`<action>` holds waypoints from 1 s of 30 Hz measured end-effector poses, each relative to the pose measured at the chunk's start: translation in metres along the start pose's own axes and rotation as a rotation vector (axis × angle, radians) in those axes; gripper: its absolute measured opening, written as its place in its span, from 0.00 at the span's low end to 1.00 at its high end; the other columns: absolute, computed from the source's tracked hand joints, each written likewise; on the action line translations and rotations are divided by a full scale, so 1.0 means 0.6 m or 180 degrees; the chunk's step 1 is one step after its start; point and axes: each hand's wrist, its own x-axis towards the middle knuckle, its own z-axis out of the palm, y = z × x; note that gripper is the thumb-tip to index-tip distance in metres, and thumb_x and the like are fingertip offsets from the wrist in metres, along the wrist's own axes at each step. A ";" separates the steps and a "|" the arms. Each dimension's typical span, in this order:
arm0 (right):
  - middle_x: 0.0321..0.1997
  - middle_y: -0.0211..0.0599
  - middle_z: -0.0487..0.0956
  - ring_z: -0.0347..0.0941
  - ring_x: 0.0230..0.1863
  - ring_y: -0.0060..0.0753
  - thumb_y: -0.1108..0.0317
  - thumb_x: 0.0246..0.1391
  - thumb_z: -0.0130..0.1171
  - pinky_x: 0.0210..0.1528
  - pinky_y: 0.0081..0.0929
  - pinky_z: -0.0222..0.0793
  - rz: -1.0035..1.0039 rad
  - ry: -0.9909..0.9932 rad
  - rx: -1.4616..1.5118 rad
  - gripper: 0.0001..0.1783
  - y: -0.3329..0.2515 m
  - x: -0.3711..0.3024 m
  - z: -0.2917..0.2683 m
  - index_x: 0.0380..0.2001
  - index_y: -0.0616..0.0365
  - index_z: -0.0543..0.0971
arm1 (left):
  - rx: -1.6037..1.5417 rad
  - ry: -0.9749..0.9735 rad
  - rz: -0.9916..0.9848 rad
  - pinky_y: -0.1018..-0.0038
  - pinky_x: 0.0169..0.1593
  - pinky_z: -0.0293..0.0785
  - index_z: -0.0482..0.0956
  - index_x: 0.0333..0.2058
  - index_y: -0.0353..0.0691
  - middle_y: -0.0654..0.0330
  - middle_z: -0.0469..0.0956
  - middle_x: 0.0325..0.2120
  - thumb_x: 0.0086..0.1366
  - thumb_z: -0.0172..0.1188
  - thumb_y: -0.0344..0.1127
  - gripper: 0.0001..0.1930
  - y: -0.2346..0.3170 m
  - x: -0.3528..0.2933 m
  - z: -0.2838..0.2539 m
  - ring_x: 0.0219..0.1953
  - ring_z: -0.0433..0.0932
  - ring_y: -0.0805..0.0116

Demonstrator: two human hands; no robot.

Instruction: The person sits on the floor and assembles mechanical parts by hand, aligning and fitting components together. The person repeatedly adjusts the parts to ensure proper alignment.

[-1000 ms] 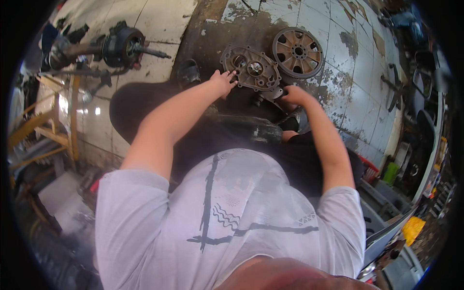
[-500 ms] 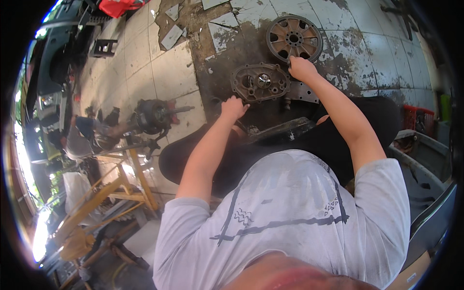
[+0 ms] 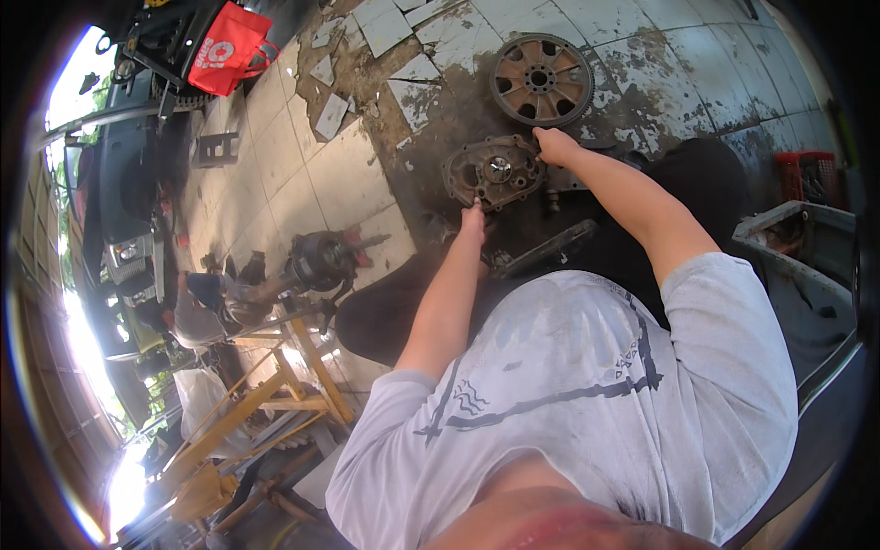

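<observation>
A greasy metal housing cover point(image 3: 465, 158) with a scalloped, bolt-holed rim and round openings lies on the dark floor before me. My left hand point(image 3: 473, 225) is closed at its near rim, with a fingertip over the edge. My right hand point(image 3: 555, 147) closes on the cover's right end, its fingers partly hidden from view. Just beyond stands a large toothed flywheel point(image 3: 541, 81), rust-brown with wide openings, apart from my hands. A flat metal plate point(image 3: 576, 177) lies right of the cover, partly behind my right forearm. Closer to my legs is a long dark metal part point(image 3: 543, 249).
Broken tiles point(image 3: 332, 117) lie at the far left. On the left are a dark round machine part point(image 3: 321, 260) with a shaft, a yellow frame point(image 3: 321, 371) and a red bag point(image 3: 225, 50). A red crate point(image 3: 807, 174) and grey metal bin point(image 3: 779, 225) stand right.
My left hand has moved right and onto the cover's near rim. The cover sits slightly nearer to me, and my right hand stays at its right end. The whole view has shifted.
</observation>
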 end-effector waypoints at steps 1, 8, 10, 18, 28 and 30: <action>0.54 0.54 0.85 0.80 0.58 0.58 0.63 0.49 0.80 0.58 0.53 0.78 0.0098 -0.0043 0.0105 0.32 0.021 0.012 0.001 0.55 0.62 0.78 | 0.0196 0.0116 -0.0013 0.37 0.61 0.73 0.52 0.72 0.44 0.47 0.66 0.69 0.78 0.57 0.54 0.36 0.009 -0.004 0.019 0.66 0.71 0.39; 0.57 0.53 0.84 0.80 0.60 0.56 0.57 0.42 0.86 0.59 0.49 0.79 0.0130 -0.0499 -0.0554 0.45 0.024 0.036 0.007 0.61 0.63 0.77 | 0.1312 0.0125 0.0570 0.50 0.59 0.76 0.55 0.70 0.34 0.41 0.69 0.67 0.77 0.59 0.53 0.37 0.012 0.046 -0.025 0.62 0.73 0.48; 0.61 0.52 0.82 0.80 0.61 0.53 0.59 0.43 0.86 0.59 0.47 0.79 0.0474 -0.0854 -0.0337 0.47 0.046 0.036 0.020 0.65 0.62 0.75 | 0.1449 -0.0166 0.0762 0.53 0.59 0.75 0.56 0.70 0.32 0.41 0.70 0.66 0.77 0.60 0.52 0.38 0.030 0.055 -0.030 0.62 0.73 0.50; 0.63 0.47 0.82 0.80 0.62 0.47 0.66 0.44 0.85 0.58 0.43 0.78 0.1198 -0.0935 0.0851 0.47 0.069 -0.053 0.068 0.67 0.64 0.74 | 0.1839 -0.0362 0.1028 0.58 0.62 0.72 0.55 0.74 0.32 0.40 0.73 0.65 0.75 0.64 0.50 0.41 0.081 0.022 -0.032 0.61 0.75 0.52; 0.57 0.49 0.85 0.82 0.58 0.47 0.65 0.45 0.84 0.56 0.42 0.79 0.1006 -0.0400 0.0957 0.38 0.068 -0.110 0.109 0.60 0.63 0.79 | 0.2304 -0.0502 0.1514 0.59 0.72 0.64 0.52 0.76 0.28 0.37 0.65 0.72 0.75 0.62 0.50 0.44 0.130 -0.006 -0.029 0.73 0.66 0.48; 0.55 0.50 0.86 0.83 0.57 0.49 0.66 0.44 0.83 0.56 0.43 0.79 0.0861 -0.0490 0.0756 0.36 0.073 -0.107 0.123 0.57 0.62 0.81 | 0.2509 -0.0492 0.1582 0.60 0.73 0.64 0.52 0.75 0.27 0.37 0.64 0.72 0.75 0.62 0.49 0.43 0.134 -0.005 -0.025 0.74 0.65 0.48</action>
